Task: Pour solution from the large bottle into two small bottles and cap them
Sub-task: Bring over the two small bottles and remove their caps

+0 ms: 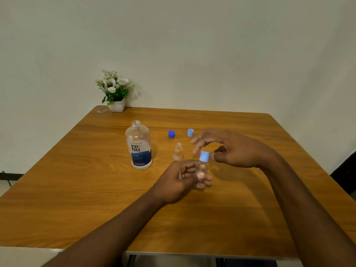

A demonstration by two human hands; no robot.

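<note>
Held small bottle (202, 167), clear, is sitting upright in the left hand (183, 180), above the near-middle of the tabletop (77, 189). Left fingers are curling round its body, thumb across the front. Fitted cap (204, 156), light blue, is sitting on its neck.

Right hand (231, 149) is hovering at the cap, fingers spread and arching over it, thumb tip just beside the cap's right edge. Motion blur here; cannot tell whether it is pinching the cap or merely near it.

Second small bottle (178, 152) is standing uncapped just beyond the left hand. Large bottle (139, 147), also uncapped, is standing upright to its left. Dark blue cap (171, 133) and loose light blue cap (190, 132) are lying farther back, apart from each other. Flower pot (116, 106) is occupying the far left corner.
</note>
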